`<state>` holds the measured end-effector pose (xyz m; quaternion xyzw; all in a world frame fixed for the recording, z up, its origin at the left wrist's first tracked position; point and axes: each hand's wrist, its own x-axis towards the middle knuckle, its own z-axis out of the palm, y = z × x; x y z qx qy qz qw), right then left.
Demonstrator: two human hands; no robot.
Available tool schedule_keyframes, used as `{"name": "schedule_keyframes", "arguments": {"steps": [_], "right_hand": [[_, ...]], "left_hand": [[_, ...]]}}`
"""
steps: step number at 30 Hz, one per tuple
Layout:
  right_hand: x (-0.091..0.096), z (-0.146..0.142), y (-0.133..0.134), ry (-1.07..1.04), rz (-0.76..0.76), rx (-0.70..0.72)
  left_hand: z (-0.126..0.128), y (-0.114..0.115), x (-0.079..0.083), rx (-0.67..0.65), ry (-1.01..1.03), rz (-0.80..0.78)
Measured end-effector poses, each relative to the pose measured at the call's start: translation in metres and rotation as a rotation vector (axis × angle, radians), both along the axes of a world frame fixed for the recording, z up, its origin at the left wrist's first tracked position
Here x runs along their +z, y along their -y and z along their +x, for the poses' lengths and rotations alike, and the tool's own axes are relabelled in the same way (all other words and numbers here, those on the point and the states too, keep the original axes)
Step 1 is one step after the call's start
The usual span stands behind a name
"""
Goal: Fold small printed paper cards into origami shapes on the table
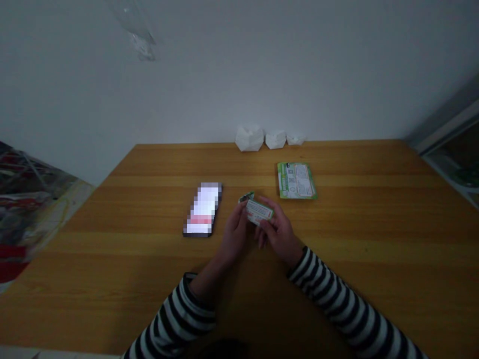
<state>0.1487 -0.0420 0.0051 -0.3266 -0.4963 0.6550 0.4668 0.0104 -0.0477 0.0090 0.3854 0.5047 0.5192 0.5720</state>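
Between my two hands is a small white-and-green printed packet (259, 212), folded or bent, with lines of print facing up. My left hand (234, 228) grips its left end, where a darker green corner sticks up past the fingers. On the right end, my right hand (277, 230) pinches the packet between thumb and fingers. A larger flat green-and-white packet (297, 180) lies on the table beyond my right hand. Left of my left hand lies a phone (204, 209) with a lit, blurred screen.
Three folded white paper pieces, the largest a white paper shape (249, 138), stand along the table's back edge by the wall (209, 75). The wooden table (355, 214) spans the view. Clutter (26, 199) lies at the far left, and a framed opening (460, 139) is at right.
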Motion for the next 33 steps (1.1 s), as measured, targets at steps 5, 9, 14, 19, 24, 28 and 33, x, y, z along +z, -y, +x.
{"name": "schedule_keyframes", "arguments": {"steps": [5,9,14,19,24,28,33], "right_hand": [[-0.004,0.002,-0.001,-0.026,-0.02,-0.039],[-0.004,0.005,-0.001,-0.003,-0.021,-0.057],[-0.005,0.012,-0.007,0.074,0.022,-0.287],[-0.008,0.023,-0.022,0.116,0.059,-0.453],[-0.008,0.033,-0.029,0.131,0.082,-0.224],[-0.007,0.037,-0.031,0.062,0.019,-0.116],[-0.008,0.032,-0.028,0.059,0.08,-0.154]], "left_hand": [[-0.004,-0.005,0.005,0.028,0.072,0.048],[-0.005,-0.006,0.011,-0.035,-0.014,0.044],[-0.004,-0.004,0.009,-0.142,-0.012,0.003],[0.001,0.005,0.007,-0.45,-0.112,-0.115],[0.003,0.007,0.011,-0.366,0.03,-0.001],[-0.002,0.007,0.013,-0.361,-0.175,0.131],[-0.001,0.006,0.012,-0.272,-0.318,0.151]]}}
